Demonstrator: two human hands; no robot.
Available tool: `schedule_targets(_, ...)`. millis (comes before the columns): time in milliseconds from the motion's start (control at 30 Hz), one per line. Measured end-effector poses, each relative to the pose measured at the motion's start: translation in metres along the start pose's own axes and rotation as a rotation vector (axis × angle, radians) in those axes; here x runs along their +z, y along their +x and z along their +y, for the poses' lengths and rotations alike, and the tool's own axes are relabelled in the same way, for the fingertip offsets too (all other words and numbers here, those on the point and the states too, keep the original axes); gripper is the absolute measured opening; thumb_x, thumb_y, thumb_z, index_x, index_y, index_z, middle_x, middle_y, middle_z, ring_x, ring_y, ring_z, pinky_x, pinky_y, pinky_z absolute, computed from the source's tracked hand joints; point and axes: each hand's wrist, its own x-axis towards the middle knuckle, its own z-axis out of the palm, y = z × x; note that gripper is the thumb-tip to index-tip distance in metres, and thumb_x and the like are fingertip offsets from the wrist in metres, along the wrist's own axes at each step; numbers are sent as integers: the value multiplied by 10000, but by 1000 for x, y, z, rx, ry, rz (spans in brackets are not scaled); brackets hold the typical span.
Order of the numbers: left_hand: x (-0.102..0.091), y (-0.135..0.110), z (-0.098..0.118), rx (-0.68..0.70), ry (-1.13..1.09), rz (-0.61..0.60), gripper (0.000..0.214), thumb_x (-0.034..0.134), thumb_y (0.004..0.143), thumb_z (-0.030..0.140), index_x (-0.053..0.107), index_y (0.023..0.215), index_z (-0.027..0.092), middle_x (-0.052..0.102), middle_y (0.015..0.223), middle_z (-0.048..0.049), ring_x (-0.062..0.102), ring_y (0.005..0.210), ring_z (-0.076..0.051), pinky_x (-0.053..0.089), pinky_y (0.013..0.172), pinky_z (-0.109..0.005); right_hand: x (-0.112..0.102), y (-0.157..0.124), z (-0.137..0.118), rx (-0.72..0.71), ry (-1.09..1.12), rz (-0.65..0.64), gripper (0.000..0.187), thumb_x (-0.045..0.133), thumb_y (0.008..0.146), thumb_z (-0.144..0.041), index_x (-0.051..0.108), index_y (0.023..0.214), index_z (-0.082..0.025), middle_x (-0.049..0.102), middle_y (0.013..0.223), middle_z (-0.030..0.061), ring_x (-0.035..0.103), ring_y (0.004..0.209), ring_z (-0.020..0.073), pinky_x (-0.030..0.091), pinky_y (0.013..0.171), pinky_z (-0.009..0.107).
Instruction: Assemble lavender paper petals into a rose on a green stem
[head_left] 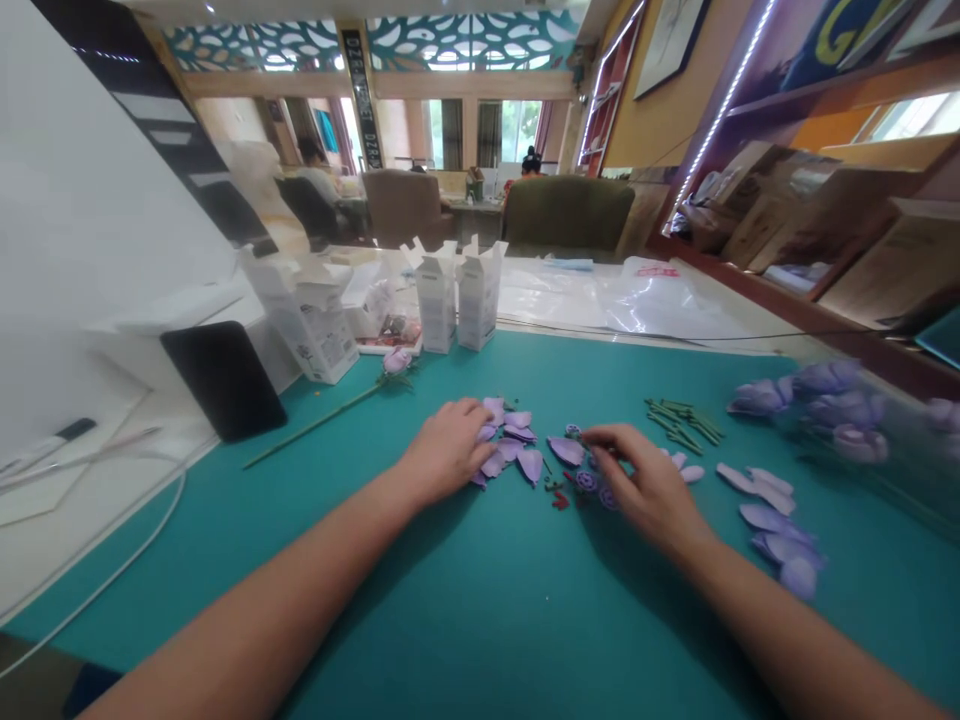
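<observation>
On the left of your green worktop (450,620), a pale bloom (397,361) tops a long green stem (319,422) lying beyond your left arm. Your left hand (444,448) rests at the lilac petal pile (517,432), fingers bent over its left edge (you cannot tell whether they grip one). Just right lie a single petal (565,451) and small purple rolls (586,482), by the fingertips of your right hand (651,488); its thumb and fingers are bent, their hold unclear. Farther right are green sticks (684,422), nearer loose petals (784,550), then purple flowers (832,408).
</observation>
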Motion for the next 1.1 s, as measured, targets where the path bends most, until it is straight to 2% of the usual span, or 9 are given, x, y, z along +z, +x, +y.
schedule_targets(100, 8, 0, -4, -49, -50, 58, 448, 518, 893, 347, 511, 1291, 142, 462, 1419, -159, 395, 1321, -298, 312, 1122, -438, 0, 4, 15, 34, -18, 61, 302, 399, 961, -303, 574, 1176, -184, 628, 1167, 118, 606, 1059, 255, 515, 887, 413)
schedule_targets(200, 18, 0, -13, -72, -84, 90, 495, 496, 898, 363, 475, 1330, 123, 422, 1461, -169, 345, 1372, -293, 272, 1153, -447, 9, 3, 29, 15, -78, 25, 383, 375, 955, -299, 522, 1283, -167, 563, 1302, 140, 530, 1205, 264, 461, 1000, 464)
schedule_targets(367, 31, 0, -17, -90, -125, 7, 563, 493, 896, 369, 431, 1382, 91, 359, 1513, -185, 271, 1424, -314, 218, 1178, -474, 26, 0, 49, 75, -206, -69, 479, 355, 967, -351, 473, 1365, -111, 497, 1386, 183, 458, 1295, 286, 397, 1075, 494)
schedule_targets(567, 41, -2, -5, 50, -115, -61, 576, 536, 891, 345, 410, 1409, 127, 375, 1513, -160, 281, 1424, -301, 224, 1175, -503, 39, 2, 56, 58, -235, -126, 519, 359, 958, -423, 523, 1324, -93, 526, 1346, 224, 487, 1254, 358, 388, 1043, 579)
schedule_targets(700, 44, -4, -4, 145, -168, -62, 575, 572, 880, 351, 415, 1406, 178, 377, 1519, -128, 288, 1425, -289, 220, 1184, -499, 44, 1, 45, -2, -196, -166, 508, 347, 969, -426, 488, 1361, -135, 523, 1368, 175, 479, 1273, 311, 399, 1058, 517)
schedule_targets(833, 38, -4, -8, 148, -228, 17, 517, 558, 898, 346, 459, 1361, 138, 430, 1473, -152, 340, 1391, -274, 273, 1166, -469, 30, 4, 37, -13, -123, -124, 467, 355, 972, -407, 481, 1343, -153, 543, 1340, 159, 522, 1216, 282, 444, 1005, 452)
schedule_targets(933, 30, -3, -11, 120, -241, 117, 441, 538, 914, 348, 512, 1295, 128, 499, 1397, -161, 408, 1325, -277, 326, 1125, -470, 2, 10, 34, 37, -192, -71, 331, 401, 924, -403, 611, 1042, -176, 658, 1034, 126, 617, 945, 269, 496, 815, 389)
schedule_targets(1033, 23, -2, -13, 108, -251, 175, 335, 524, 919, 320, 566, 1201, 143, 574, 1281, -139, 492, 1214, -267, 392, 1054, -456, -31, 15, 26, 189, -312, -314, 396, 378, 920, -468, 503, 642, -217, 548, 580, 25, 507, 532, 185, 363, 500, 281)
schedule_targets(1100, 21, -1, -13, 114, -261, 167, 266, 524, 918, 302, 597, 1127, 156, 607, 1211, -120, 523, 1158, -259, 415, 1015, -441, -47, 17, 18, 276, -262, -615, 449, 379, 935, -491, 497, 604, -213, 538, 539, 14, 481, 490, 166, 307, 469, 265)
